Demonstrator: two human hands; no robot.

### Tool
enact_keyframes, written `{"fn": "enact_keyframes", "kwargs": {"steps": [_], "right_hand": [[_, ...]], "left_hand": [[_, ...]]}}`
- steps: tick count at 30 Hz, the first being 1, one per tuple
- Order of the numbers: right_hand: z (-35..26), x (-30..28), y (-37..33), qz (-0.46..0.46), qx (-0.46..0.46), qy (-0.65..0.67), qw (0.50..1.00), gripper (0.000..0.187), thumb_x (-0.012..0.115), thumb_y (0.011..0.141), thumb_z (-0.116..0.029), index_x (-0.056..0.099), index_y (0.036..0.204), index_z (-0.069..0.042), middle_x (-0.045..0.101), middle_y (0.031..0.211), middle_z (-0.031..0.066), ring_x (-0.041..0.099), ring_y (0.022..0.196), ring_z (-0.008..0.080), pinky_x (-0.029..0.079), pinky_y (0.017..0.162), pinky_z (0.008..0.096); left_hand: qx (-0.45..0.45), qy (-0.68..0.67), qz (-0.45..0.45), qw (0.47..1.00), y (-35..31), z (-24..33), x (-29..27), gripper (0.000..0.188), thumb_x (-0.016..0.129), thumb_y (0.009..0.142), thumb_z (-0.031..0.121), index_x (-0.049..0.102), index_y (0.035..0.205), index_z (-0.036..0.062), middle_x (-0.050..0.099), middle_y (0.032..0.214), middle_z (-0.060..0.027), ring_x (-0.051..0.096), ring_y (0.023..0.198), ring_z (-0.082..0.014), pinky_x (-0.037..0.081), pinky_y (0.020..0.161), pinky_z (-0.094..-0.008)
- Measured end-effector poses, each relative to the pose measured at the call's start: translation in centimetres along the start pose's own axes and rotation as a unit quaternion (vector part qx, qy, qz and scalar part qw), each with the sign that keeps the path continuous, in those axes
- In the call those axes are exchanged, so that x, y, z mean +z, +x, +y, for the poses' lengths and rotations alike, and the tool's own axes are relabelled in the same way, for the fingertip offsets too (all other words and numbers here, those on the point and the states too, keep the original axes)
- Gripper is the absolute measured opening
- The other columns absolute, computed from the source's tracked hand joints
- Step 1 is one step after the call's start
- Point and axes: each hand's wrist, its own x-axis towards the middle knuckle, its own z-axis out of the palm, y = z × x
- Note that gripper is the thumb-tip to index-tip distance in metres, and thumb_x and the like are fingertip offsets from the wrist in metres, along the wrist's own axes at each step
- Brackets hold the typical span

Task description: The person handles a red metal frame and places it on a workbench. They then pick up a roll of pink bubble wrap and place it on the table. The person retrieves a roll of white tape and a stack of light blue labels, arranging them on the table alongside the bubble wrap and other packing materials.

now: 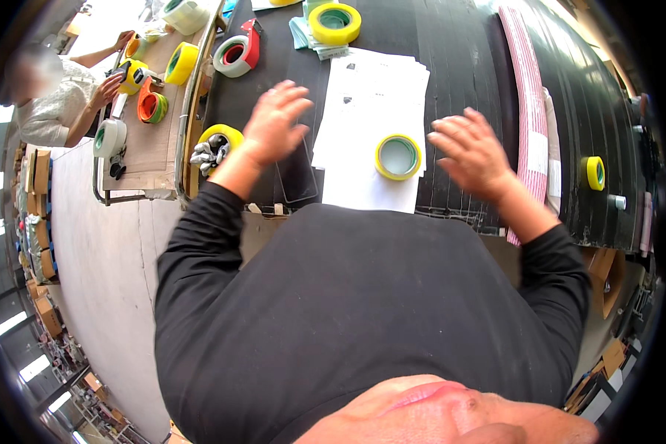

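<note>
Both my hands hover over a black work surface (451, 29), one on each side of a stack of white printed sheets (370, 96). My left hand (276, 122) is open and empty, its fingers pointing toward the papers. Below it lies a dark flat phone-like slab (296, 174). To the right, my right hand (468, 152) is open too, fingers apart, with nothing in it. A roll of yellow tape (398, 157) rests flat on the near part of the sheets, closer to my right hand.
Left of the papers are a red tape dispenser (237, 53) and grey-and-white gloves (210, 154) by a yellow tape roll. Another yellow roll (334, 24) lies at the far side. A red-striped roll (527, 111) borders the right. At far left a person (66, 96) handles things at a cart (159, 140).
</note>
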Motion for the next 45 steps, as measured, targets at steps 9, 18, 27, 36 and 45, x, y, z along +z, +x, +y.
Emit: {"fn": "enact_keyframes", "kwargs": {"steps": [9,18,27,36,45], "right_hand": [[15.7,-2.6,11.4,0.002,0.199,0.097,0.975,0.037,0.068,0.085,-0.018,0.061,0.121,-0.010,0.063,0.120,0.0110,0.062,0.108,0.0284,0.050,0.093,0.0351],[11.9,15.7,29.7,0.015,0.139,0.085,0.987,0.055,0.068,0.085,-0.033,0.053,0.135,-0.017,0.052,0.138,0.0047,0.038,0.136,0.0231,0.030,0.114,0.0352],[15.4,20.5,29.2,0.132,0.098,0.244,0.956,0.034,0.079,0.075,-0.023,0.069,0.105,-0.009,0.062,0.118,0.0083,0.038,0.133,0.0305,0.027,0.113,0.0405],[17.2,20.7,28.7,0.200,0.164,0.490,0.832,0.030,0.072,0.086,-0.020,0.066,0.108,-0.001,0.060,0.119,0.0126,0.046,0.127,0.0298,0.038,0.106,0.0342],[18.1,21.0,27.0,0.215,0.179,0.400,0.873,0.032,0.074,0.084,-0.022,0.068,0.109,-0.004,0.060,0.121,0.0136,0.042,0.131,0.0326,0.034,0.109,0.0395]], "left_hand": [[-0.250,-0.165,0.109,0.948,8.1,-14.7,-6.8,0.039,0.068,0.083,0.016,0.062,0.118,0.0006,0.067,0.109,-0.0140,0.066,0.099,-0.0250,0.051,0.089,-0.0336],[-0.341,-0.389,0.253,0.818,20.5,-16.3,13.6,0.068,0.047,0.081,-0.010,0.024,0.145,-0.0057,0.054,0.131,-0.0209,0.061,0.103,-0.0211,0.050,0.090,-0.0294],[-0.288,-0.357,0.179,0.871,18.8,-17.4,16.3,0.057,0.050,0.088,-0.006,0.032,0.142,-0.0096,0.057,0.128,-0.0196,0.058,0.114,-0.0183,0.046,0.097,-0.0281],[-0.287,-0.146,0.113,0.940,18.4,-15.9,15.2,0.071,0.075,0.076,0.016,0.044,0.138,0.0027,0.058,0.127,-0.0146,0.053,0.118,-0.0333,0.042,0.102,-0.0388],[-0.215,0.004,0.089,0.973,19.6,-13.3,13.2,0.068,0.067,0.078,0.029,0.047,0.138,0.0066,0.055,0.133,-0.0155,0.042,0.131,-0.0320,0.028,0.112,-0.0426]]}}
